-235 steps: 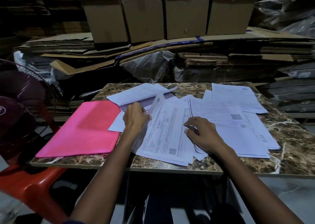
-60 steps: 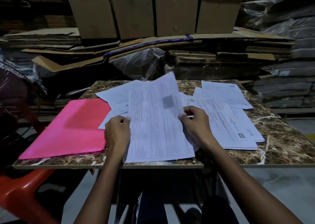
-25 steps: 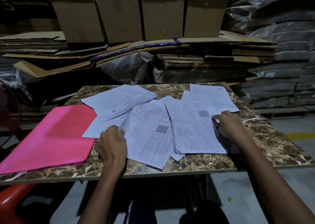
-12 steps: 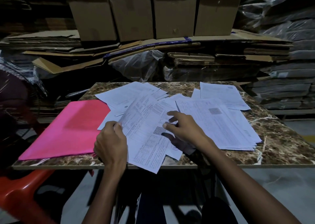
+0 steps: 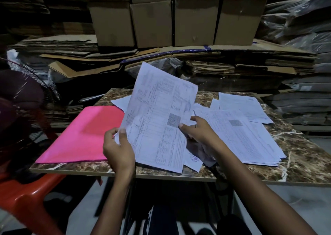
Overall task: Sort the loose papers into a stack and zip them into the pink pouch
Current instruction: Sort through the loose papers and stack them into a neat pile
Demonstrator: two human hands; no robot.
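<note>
One flat pink fabric pouch (image 5: 84, 134), one white printed sheet (image 5: 159, 120) raised and tilted: left hand (image 5: 118, 148) and right hand (image 5: 198, 132) each pinch an edge. Paper stack (image 5: 250, 138) right; count unclear.

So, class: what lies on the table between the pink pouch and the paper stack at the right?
Head view: the lifted sheet, held by both hands, and loose papers.

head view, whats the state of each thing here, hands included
left hand: pinches lifted sheet's left edge
right hand: holds lifted sheet's right edge
lifted sheet: raised off table, tilted
paper stack: flat on table, roughly gathered, at right
pink pouch: flat on table, at left, no papers visibly in it
table: marble-patterned, holds papers and pouch
</note>
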